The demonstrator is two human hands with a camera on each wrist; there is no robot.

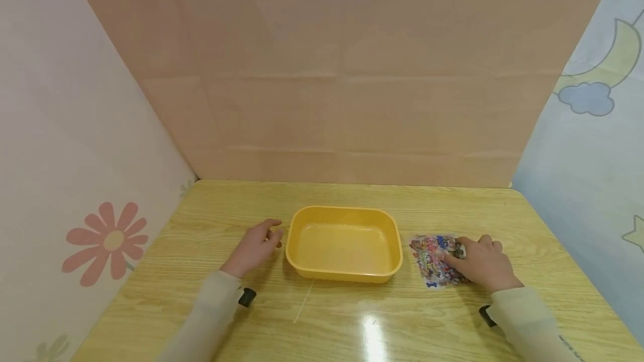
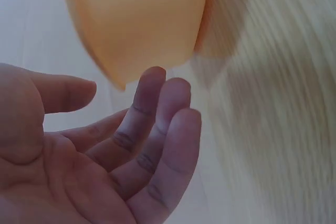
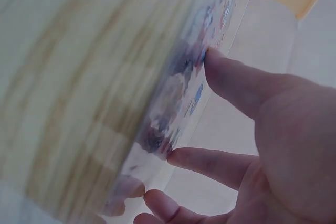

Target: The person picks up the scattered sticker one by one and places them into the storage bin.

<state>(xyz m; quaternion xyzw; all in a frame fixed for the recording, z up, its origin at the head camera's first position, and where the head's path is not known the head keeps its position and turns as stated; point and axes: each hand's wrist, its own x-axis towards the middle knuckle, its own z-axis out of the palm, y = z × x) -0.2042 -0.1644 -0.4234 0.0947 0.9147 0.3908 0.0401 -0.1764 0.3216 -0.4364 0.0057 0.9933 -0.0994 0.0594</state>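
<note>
A flat clear packet with many small multicoloured pieces or stickers (image 1: 435, 264) lies on the table at right. My right hand (image 1: 485, 264) is over its right side; in the right wrist view the thumb and index fingertip touch the packet (image 3: 170, 95), spread well apart, while the other fingers bend loosely near the tabletop. A yellow plastic basin (image 1: 344, 247), with nothing inside, stands at the middle of the table. Just left of it hovers my left hand (image 1: 254, 247), fingers loosely bent and holding nothing. In the left wrist view its fingertips are close to the basin's wall (image 2: 142, 19).
The wood-grain table (image 1: 226, 200) meets a brown paper-like backing (image 1: 332, 99) at the rear. Pale walls with a flower print (image 1: 113, 241) and a moon print (image 1: 621, 52) flank it. A thin pale strand (image 1: 303, 303) lies in front of the basin.
</note>
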